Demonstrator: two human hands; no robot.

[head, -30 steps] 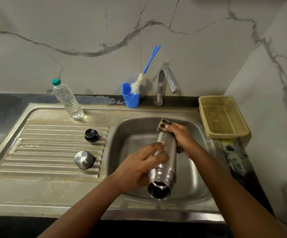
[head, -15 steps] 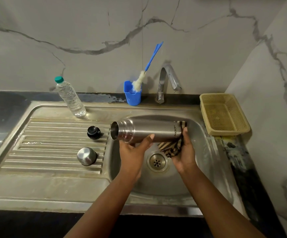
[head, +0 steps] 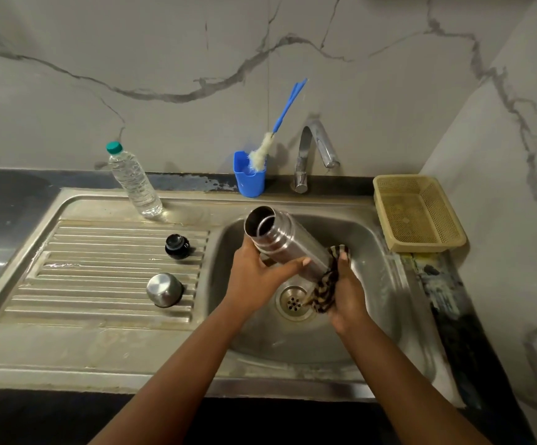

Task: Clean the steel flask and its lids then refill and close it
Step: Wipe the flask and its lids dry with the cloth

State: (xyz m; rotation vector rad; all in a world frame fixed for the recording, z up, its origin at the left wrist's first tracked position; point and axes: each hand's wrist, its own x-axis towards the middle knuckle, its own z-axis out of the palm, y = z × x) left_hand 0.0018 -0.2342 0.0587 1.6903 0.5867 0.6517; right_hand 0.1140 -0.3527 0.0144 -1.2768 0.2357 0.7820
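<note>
Over the sink basin I hold the open steel flask tilted, its mouth up and to the left. My left hand grips the flask below its neck. My right hand holds a striped scrub cloth wrapped round the flask's lower end. The black inner lid and the steel cap lie apart on the ribbed drainboard to the left.
A clear water bottle with a green cap stands at the drainboard's back. A blue cup holding a bottle brush and the tap are behind the basin. A beige basket sits at right, by the wall.
The flask swung from lying level with its mouth to the left to a tilt with the mouth raised. My right hand and the cloth slid down to its bottom end.
</note>
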